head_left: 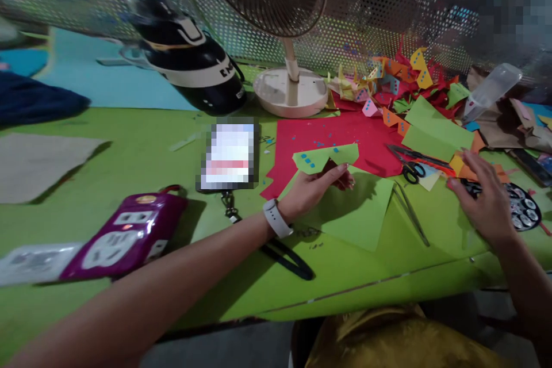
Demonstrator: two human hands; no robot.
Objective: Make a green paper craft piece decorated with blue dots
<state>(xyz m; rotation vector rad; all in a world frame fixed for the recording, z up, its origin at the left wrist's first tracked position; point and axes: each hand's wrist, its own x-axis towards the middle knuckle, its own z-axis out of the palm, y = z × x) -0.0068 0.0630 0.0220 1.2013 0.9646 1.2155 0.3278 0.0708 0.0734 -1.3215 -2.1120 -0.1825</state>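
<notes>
1. Viewing through the head camera, I find the left hand (313, 191) above a green sheet (364, 215) on the green table (241, 293).
2. Left grip: narrow. I read the thumb and curled fingers as holding a light-green cut paper piece (321, 155) by its lower side; the piece bears blue dots and has a notched lower edge.
3. Piece location: over the boundary between the green sheet and the red sheet (371, 152) behind it.
4. Right grip: wide. I see the right hand (485, 201) with thumb and fingers parted, near the scissors (409, 164) and beside a black item with round silvery patches (526, 210). I cannot tell whether it touches anything.
5. Tweezers (409, 214): lying between the two hands, at the green sheet's right edge.
6. Rear right: I note a pile of coloured paper pieces (393, 85), several dotted.
7. Rear centre: fan (290, 92), with a dark bottle (196, 66) to its left.
8. Left side: phone (228, 152) with strap, and a purple power strip (129, 230).
</notes>
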